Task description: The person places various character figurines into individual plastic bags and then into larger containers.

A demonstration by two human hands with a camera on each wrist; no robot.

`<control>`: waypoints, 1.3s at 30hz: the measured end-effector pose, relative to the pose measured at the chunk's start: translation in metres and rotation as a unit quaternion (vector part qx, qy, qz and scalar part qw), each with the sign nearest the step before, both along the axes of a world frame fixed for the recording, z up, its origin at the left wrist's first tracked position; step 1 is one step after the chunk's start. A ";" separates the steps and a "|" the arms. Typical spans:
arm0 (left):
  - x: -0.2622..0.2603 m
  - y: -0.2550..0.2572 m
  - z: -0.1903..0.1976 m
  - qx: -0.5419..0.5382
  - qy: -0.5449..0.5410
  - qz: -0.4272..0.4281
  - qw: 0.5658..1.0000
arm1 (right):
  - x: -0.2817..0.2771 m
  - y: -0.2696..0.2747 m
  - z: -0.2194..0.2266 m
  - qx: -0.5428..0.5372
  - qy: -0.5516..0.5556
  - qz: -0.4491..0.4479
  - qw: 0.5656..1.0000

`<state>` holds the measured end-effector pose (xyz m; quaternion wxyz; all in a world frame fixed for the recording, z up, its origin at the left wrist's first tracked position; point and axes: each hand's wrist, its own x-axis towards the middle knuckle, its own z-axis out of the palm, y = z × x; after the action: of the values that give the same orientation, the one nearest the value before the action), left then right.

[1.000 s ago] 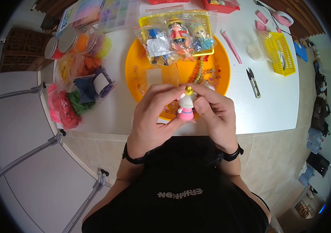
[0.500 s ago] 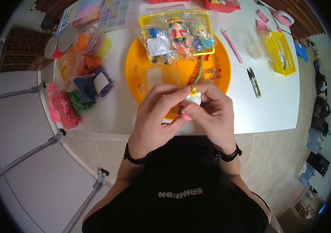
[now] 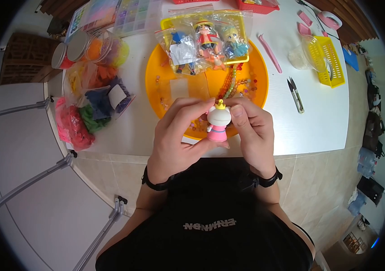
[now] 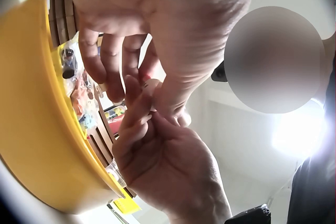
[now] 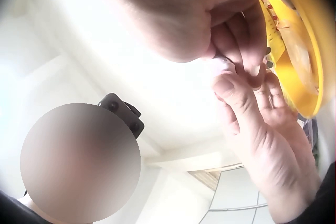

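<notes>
Hands [image 3: 215,131] pinch figurine [image 3: 218,123]; shirt [image 3: 210,224] reads "ERMHBN".

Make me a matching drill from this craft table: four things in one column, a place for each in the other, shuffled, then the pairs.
Things:
1. small figurine
2. thread snips
3. yellow basket
4. bagged dolls

Places:
A. far rim of the orange tray
B. between the left hand and right hand
C. far right of the tabletop
D. bare tabletop just right of the tray

Pairs: 1-B, 2-D, 3-C, 4-A
</notes>
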<state>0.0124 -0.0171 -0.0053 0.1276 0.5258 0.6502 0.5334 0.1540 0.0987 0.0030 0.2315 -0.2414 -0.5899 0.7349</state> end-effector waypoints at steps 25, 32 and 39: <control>-0.002 0.000 0.002 -0.034 0.046 -0.036 0.998 | -0.004 0.002 -0.010 -0.093 0.068 0.009 0.993; -0.002 0.003 0.003 -0.006 0.060 -0.037 0.997 | -0.003 0.002 -0.014 -0.079 0.064 0.033 0.994; -0.003 0.003 -0.001 0.025 0.049 -0.047 0.997 | -0.006 -0.001 -0.015 -0.024 0.076 -0.008 0.997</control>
<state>0.0099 -0.0139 -0.0061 0.1073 0.5838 0.6168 0.5169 0.1483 0.0975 -0.0119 0.2753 -0.1947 -0.5507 0.7636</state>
